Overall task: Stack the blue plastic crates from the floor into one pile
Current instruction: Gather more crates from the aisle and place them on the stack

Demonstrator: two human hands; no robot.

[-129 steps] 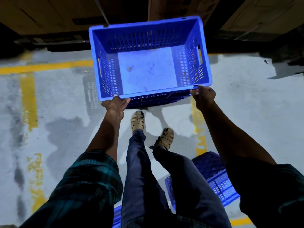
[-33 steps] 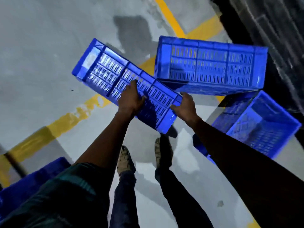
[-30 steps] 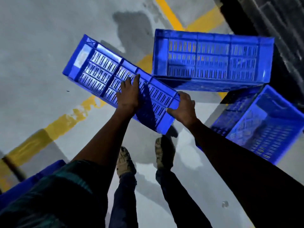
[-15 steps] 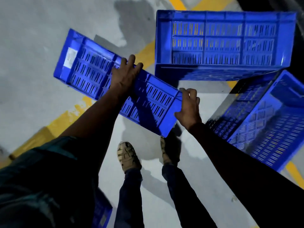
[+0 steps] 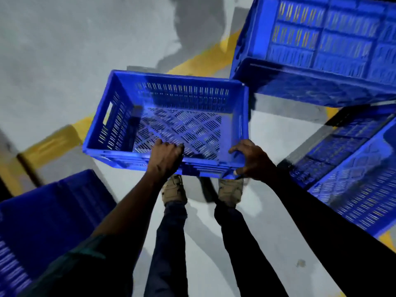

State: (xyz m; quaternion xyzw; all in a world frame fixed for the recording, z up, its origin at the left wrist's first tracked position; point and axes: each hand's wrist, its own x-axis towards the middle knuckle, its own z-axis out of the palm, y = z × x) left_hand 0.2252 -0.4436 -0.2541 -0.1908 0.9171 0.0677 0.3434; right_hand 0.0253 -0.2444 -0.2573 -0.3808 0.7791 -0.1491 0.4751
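1. Now: left hand (image 5: 166, 158) grips the near rim of the held crate (image 5: 182, 97), fingers curled over the edge into the opening.
2. Right hand (image 5: 254, 160) clamps the near right corner of the same rim, thumb underneath, fingers hooked over the top.
3. Held crate is open side up, roughly level, off the floor (image 5: 64, 50) and just above the feet; it holds nothing.
4. Outward: a crate on its side (image 5: 321, 50) lies beyond at right, a tilted crate (image 5: 353, 179) near right, a fourth crate (image 5: 53, 211) near left. The pile itself is not identifiable in view.
5. Judged step: carry phase, one crate picked up, not yet placed.
6. Next move calls for choosing a base crate, squaring the held one's corners over its rim, then lowering it flat. The crate on its side and the tilted crate would need righting first.
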